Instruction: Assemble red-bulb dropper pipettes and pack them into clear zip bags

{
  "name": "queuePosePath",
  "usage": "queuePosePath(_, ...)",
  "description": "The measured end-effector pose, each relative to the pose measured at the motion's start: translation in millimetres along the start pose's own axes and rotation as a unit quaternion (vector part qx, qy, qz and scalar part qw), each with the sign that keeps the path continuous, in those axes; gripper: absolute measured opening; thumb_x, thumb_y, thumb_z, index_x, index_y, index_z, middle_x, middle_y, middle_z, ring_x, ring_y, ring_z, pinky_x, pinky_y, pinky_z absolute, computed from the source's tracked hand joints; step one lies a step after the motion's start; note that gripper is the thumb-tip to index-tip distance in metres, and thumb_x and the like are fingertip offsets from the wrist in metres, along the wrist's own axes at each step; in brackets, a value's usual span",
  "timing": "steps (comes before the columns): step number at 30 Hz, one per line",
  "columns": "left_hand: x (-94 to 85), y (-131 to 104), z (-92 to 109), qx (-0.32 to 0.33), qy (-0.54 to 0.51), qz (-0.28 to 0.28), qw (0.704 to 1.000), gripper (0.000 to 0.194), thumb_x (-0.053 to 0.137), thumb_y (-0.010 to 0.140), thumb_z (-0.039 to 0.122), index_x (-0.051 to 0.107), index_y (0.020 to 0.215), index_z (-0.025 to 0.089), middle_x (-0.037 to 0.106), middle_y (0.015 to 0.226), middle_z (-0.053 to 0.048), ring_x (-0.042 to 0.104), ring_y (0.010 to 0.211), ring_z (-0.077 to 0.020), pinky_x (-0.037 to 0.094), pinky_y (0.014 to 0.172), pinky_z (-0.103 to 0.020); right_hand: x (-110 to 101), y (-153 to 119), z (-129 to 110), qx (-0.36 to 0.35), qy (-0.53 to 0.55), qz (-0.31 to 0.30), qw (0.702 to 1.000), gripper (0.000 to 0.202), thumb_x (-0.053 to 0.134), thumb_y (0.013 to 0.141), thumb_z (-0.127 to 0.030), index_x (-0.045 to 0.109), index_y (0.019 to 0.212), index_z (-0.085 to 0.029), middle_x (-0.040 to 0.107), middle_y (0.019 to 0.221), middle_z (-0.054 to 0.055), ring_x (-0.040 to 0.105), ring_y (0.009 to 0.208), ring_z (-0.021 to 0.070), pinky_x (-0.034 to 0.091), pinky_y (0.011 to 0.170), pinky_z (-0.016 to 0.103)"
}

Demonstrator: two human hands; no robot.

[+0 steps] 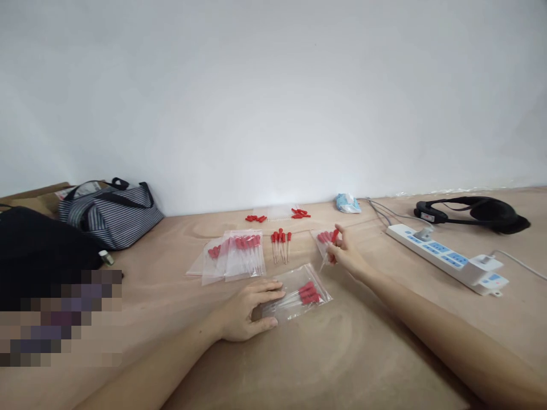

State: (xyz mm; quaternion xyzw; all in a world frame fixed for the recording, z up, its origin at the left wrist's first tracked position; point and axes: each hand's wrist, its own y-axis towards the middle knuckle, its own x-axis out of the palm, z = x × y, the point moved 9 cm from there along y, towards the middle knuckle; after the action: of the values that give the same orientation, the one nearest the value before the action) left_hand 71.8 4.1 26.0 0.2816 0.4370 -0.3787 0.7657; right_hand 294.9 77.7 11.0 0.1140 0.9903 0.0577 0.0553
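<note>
A clear zip bag (294, 310) lies in front of me, with several red-bulbed droppers (310, 293) inside, bulbs toward its right end. My left hand (250, 310) rests at the bag's left end, thumb and fingers spread apart over its edge. Between the fingertips of my right hand (344, 253) is a single dropper (335, 235), red bulb up and thin clear stem slanting down. Just behind that hand another bag (319, 238) with red bulbs is partly covered. Several loose droppers (281, 242) lie in a small group beyond the front bag.
Overlapping filled bags (239, 265) lie left of centre. Red bulbs (256, 218) and clear stems lie near the wall. A tissue pack (348, 203), a power strip (444, 256) with cables and a black headset strap (470, 210) are right; a striped bag (119, 219) stands left.
</note>
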Motion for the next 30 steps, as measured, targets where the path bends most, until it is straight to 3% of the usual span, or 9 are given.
queuePosePath(4, 2.2, 0.7, -2.3, -0.01, 0.011, -0.012, 1.0, 0.047, 0.053, 0.078, 0.035, 0.043, 0.123, 0.028, 0.038, 0.133, -0.003, 0.034, 0.122, -0.0237, 0.028, 0.1, -0.042, -15.0, -15.5, 15.6, 0.02, 0.078, 0.052, 0.995, 0.069, 0.056, 0.059, -0.018, 0.025, 0.12, -0.023, 0.047, 0.052, -0.009, 0.051, 0.044, 0.0118, 0.046, 0.043, 0.024)
queuePosePath(11, 1.8, 0.3, -4.5, -0.017, 0.011, -0.002, 1.0, 0.056, 0.053, 0.078, 0.036, 0.034, 0.129, 0.025, 0.04, 0.132, -0.004, 0.034, 0.121, -0.0248, 0.028, 0.1, -0.043, 1.2, -26.9, 15.5, 0.017, 0.148, 0.06, 0.987, 0.054, 0.059, 0.061, -0.025, 0.031, 0.107, -0.024, 0.05, 0.055, -0.009, 0.054, 0.048, 0.0111, 0.049, 0.051, 0.025)
queuePosePath(17, 0.2, 0.2, -2.2, -0.021, 0.009, -0.002, 1.0, 0.057, 0.054, 0.077, 0.034, 0.032, 0.129, 0.025, 0.039, 0.132, -0.004, 0.035, 0.12, -0.0257, 0.029, 0.099, -0.043, 28.3, -39.7, 18.7, 0.072, 0.216, -0.024, 0.973, 0.034, 0.055, 0.069, -0.036, 0.034, 0.093, -0.024, 0.056, 0.06, -0.006, 0.058, 0.053, 0.0114, 0.048, 0.055, 0.026)
queuePosePath(23, 1.6, -0.2, -4.5, -0.029, 0.01, -0.006, 1.0, 0.058, 0.052, 0.078, 0.036, 0.028, 0.131, 0.026, 0.036, 0.134, -0.004, 0.034, 0.121, -0.0257, 0.029, 0.099, -0.044, 40.6, -40.2, 19.1, 0.058, 0.162, -0.122, 0.977, 0.04, 0.066, 0.059, -0.045, 0.044, 0.083, -0.021, 0.055, 0.058, -0.007, 0.053, 0.049, 0.0091, 0.043, 0.049, 0.023)
queuePosePath(30, 1.2, 0.7, -3.5, -0.017, 0.011, 0.001, 1.0, 0.059, 0.053, 0.078, 0.033, 0.028, 0.13, 0.026, 0.038, 0.133, -0.004, 0.035, 0.12, -0.0253, 0.03, 0.099, -0.042, 66.8, -50.5, 19.3, 0.065, 0.095, -0.268, 0.956, 0.038, 0.065, 0.058, -0.049, 0.059, 0.071, -0.013, 0.062, 0.062, 0.002, 0.059, 0.059, 0.0138, 0.046, 0.064, 0.031)
